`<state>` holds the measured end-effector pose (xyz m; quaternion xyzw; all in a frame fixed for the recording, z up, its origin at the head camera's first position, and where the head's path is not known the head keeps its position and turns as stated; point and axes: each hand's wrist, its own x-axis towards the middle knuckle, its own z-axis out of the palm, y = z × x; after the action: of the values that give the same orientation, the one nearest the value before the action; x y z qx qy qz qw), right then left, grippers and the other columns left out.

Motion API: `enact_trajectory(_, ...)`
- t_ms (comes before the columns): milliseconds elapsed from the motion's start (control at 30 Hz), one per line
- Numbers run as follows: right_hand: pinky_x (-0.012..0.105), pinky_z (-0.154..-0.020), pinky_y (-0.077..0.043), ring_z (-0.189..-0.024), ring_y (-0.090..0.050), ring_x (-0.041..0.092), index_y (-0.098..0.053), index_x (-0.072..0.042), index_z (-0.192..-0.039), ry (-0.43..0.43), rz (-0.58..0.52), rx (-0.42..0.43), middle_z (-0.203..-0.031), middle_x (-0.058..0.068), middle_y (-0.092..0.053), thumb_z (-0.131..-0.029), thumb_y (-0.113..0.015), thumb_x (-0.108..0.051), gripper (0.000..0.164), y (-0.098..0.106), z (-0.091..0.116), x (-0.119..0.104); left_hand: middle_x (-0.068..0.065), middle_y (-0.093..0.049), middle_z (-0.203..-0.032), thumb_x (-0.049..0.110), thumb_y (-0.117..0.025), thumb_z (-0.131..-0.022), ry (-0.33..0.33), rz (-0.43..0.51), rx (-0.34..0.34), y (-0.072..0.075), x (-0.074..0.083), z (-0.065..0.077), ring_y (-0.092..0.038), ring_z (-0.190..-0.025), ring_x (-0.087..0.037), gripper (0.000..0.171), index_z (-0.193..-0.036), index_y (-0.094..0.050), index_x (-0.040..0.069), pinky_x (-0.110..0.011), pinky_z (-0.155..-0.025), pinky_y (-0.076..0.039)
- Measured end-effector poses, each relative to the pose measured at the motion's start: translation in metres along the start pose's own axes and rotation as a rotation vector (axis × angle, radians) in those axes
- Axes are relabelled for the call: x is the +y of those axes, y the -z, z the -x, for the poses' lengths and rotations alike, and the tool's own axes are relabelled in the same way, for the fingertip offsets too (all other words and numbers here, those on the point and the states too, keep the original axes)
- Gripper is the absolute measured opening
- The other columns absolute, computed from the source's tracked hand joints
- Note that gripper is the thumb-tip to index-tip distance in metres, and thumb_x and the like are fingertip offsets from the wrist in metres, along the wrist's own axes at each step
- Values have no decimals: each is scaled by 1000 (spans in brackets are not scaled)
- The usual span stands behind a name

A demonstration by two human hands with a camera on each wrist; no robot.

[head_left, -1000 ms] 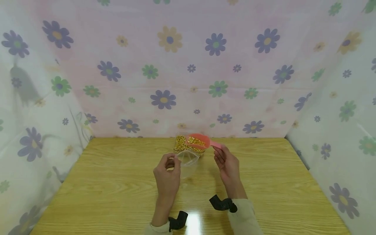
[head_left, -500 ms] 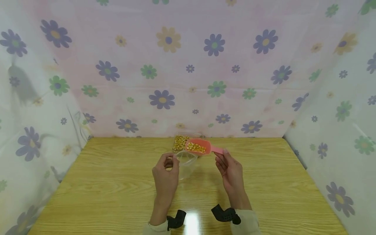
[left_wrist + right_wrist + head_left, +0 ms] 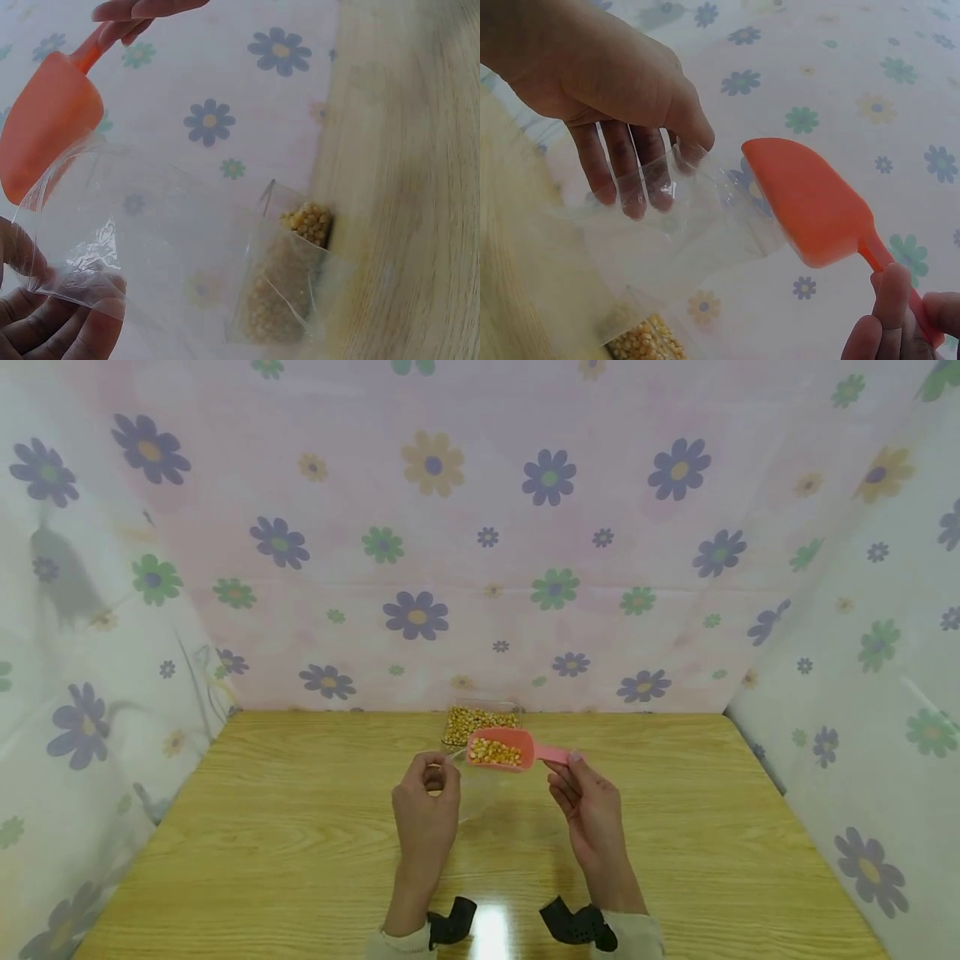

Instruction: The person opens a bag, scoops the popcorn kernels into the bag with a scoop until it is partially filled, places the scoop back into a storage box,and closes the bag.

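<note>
My left hand pinches the rim of a clear plastic bag, which hangs down with its mouth spread at the top. In my right hand is the handle of a pink-orange scoop, gripped between thumb and fingers. Yellow corn kernels lie in the scoop, which is held about level at the bag's mouth. From the head view the scoop hides most of that mouth. Behind it on the table stands a clear rectangular container of corn kernels, partly seen through the bag in the left wrist view.
The wood-grain table meets a flower-printed cloth just behind the container. Similar cloth hangs along the left and right sides. Each wrist wears a black camera mount.
My right hand has brought the loaded scoop from above the container toward me, to the bag's mouth. More of the container shows now. The left hand stays almost in place with the bag.
</note>
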<state>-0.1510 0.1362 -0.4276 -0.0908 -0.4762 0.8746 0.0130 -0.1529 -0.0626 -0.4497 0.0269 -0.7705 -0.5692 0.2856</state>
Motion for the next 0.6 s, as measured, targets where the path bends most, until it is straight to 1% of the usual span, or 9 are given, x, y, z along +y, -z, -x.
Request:
enact_trajectory(167,19,-75,-57,-74,-71,3,-79,-18,-95,18,12,-16,-84,-6,-78,-107,-54,-23,28,1,3,-3,-5,-72,-72,9,-64,-99,-10,-11,15,2,2,0,-68,-65,-15,9,-94,-70,5,-25,-57,-53)
enact_trajectory(300,19,-75,-57,-73,-71,3,-79,-17,-93,16,4,-16,-83,-5,-78,-107,-54,-22,29,1,4,-6,-6,-73,-73,9,-64,-99,-17,-12,18,2,4,-1,-68,-65,-15,9,-94,-70,4,-25,-58,-54)
enact_trajectory(433,20,-75,-57,-72,-71,3,-79,-16,-91,22,8,-15,-82,-4,-78,-106,-55,-22,29,0,3,-7,-7,-73,-73,9,-64,-98,-8,-11,13,2,4,-1,-68,-65,-15,9,-93,-69,5,-25,-58,-53)
enact_trajectory(600,20,-75,-58,-72,-72,4,-79,-15,-89,34,43,-20,-83,-3,-79,-106,-57,-22,28,-1,3,-5,-6,-72,-73,11,-64,-99,9,-12,6,2,4,1,-68,-66,-15,8,-94,-69,7,-26,-57,-53)
